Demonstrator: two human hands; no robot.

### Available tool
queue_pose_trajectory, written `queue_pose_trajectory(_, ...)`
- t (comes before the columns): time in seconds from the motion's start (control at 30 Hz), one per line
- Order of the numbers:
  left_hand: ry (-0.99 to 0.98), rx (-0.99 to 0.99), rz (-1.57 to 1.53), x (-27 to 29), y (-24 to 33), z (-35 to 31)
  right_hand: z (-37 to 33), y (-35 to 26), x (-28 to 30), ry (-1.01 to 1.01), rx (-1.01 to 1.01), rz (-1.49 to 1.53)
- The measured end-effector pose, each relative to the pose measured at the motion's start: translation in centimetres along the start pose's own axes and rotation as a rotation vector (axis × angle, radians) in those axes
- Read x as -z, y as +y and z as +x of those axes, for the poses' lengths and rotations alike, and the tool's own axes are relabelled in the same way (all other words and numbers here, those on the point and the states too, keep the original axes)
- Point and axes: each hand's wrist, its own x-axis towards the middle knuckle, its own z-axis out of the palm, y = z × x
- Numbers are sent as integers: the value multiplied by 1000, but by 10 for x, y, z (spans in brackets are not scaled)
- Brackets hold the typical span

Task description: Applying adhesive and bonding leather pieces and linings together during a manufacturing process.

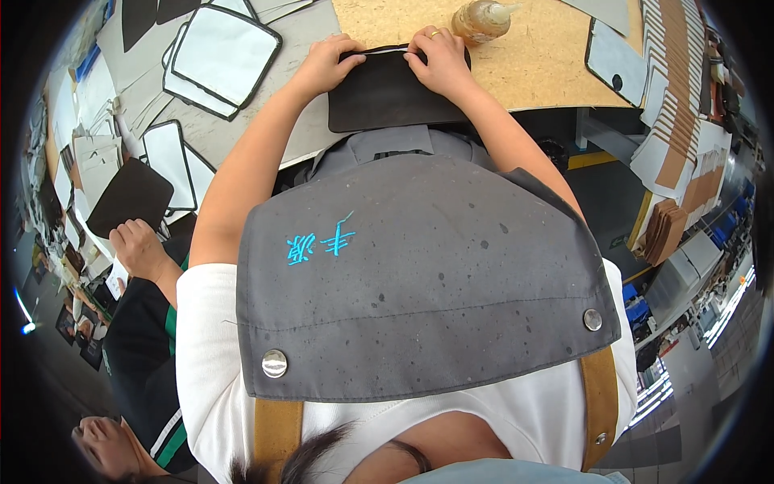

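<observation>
At the near edge of the bench (552, 77), we are pinching the panel (395, 98) by its far side in closed fingers (345, 43), left hand (328, 64) and right hand (440, 63) equally close, its long axis running left to right.

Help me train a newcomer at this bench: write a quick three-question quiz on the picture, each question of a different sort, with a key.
1. True or false: the left hand and right hand are both at the far edge of the black panel.
2. Multiple choice: where is the co-worker's hand in relation to the left hand?
A) To its right
B) To its left
C) Directly beyond it
3. Short answer: what container is on the worktable, to the right of the right hand?

Key:
1. True
2. B
3. An amber bottle with a pale tip
</observation>
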Motion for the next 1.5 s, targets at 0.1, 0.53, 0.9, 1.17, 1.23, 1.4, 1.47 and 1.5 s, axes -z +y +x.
queue_pose_trajectory(0.1, -9, 95, -204, -2, -4, 2, 1, 0, -1, 9, 10, -5)
queue_pose_trajectory(0.53, 1, -18, 149, -8, 32, 23, 1, -2, 0, 47, 30, -19)
queue_pose_trajectory(0.9, 62, 6, 115, -30, 39, 35, -2, -3, 6, 16, 20, -95)
queue_pose_trajectory(1.17, 75, -43, 91, -23, 35, 30, -54, 8, 58, 259, -17, -47)
queue_pose_trajectory(1.23, 44, -54, 81, -21, 38, 31, -70, 30, 57, 316, -206, -38)
queue_pose_trajectory(1.4, -33, -83, 53, -19, 39, 34, -66, 53, 40, 222, -370, 318)
queue_pose_trajectory(1.47, 8, -127, 17, -21, 37, 34, -60, 53, 35, 170, -366, 300)
queue_pose_trajectory(1.5, -5, -117, 0, -21, 36, 34, -56, 52, 34, 176, -370, 302)
